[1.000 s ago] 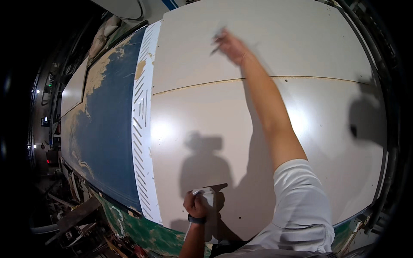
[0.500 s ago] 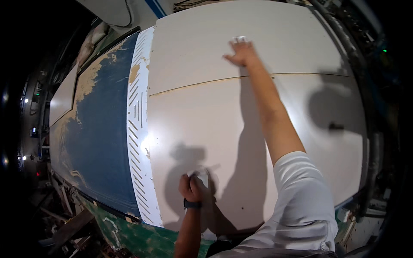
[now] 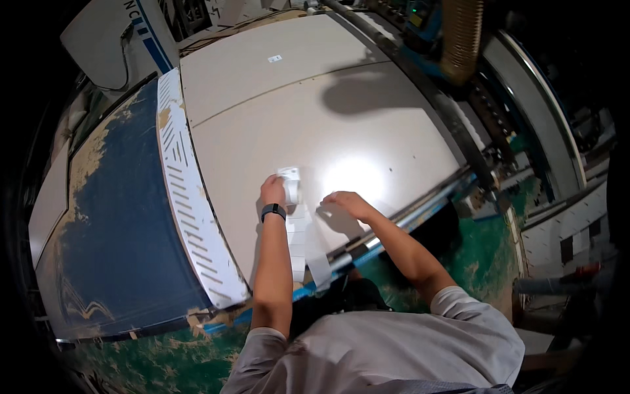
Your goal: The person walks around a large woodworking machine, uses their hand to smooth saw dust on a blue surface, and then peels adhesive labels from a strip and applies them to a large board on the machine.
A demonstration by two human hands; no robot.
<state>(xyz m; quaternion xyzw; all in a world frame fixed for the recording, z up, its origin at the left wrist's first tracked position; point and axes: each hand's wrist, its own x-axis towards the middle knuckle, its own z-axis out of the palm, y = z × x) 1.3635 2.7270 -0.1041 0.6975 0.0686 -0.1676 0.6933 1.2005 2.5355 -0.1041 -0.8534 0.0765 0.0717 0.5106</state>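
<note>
My left hand (image 3: 273, 190), with a dark band on its wrist, grips a roll of white labels (image 3: 289, 185) above the pale panel. A strip of labels (image 3: 296, 246) trails from the roll over the panel's near edge. To the right of the roll, my right hand (image 3: 348, 205) hovers over the panel with its fingers stretched toward the labels. Nothing shows in that hand. One small white label (image 3: 274, 59) with dark print lies on the far pale panel (image 3: 239, 79). A thin seam parts it from the near pale panel (image 3: 249, 141).
On the left lies a dark blue surface (image 3: 125, 217) dusted with sawdust, bordered by a white slotted strip (image 3: 184, 197). A dark rail (image 3: 420, 92) runs along the right side. Beyond it hangs a ribbed hose (image 3: 462, 39). The green floor (image 3: 485, 262) carries dust.
My right hand has drawn back from the far panel, where the white label now shows uncovered, toward the roll. My left hand has raised the label roll into plainer sight. The view has turned rightward.
</note>
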